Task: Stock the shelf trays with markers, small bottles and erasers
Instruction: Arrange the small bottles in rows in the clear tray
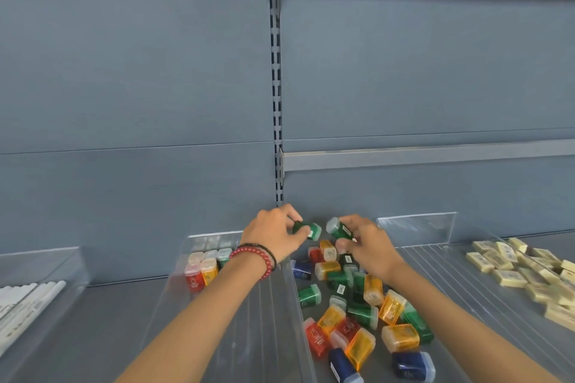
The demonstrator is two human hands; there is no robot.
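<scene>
The left bottle [314, 229], green, is pinched in the left grip [273, 236]. The right bottle [337, 227], green, is pinched in the right grip [370, 249]. Both are above the pile [357, 305] near the shelf [109, 320] rear edge. The tray [249, 336] adjoins the pile.

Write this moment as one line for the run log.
left hand: holds left green bottle | right hand: holds right green bottle | clear tray: upright bottles at back | loose bottles: heap beside tray
</scene>
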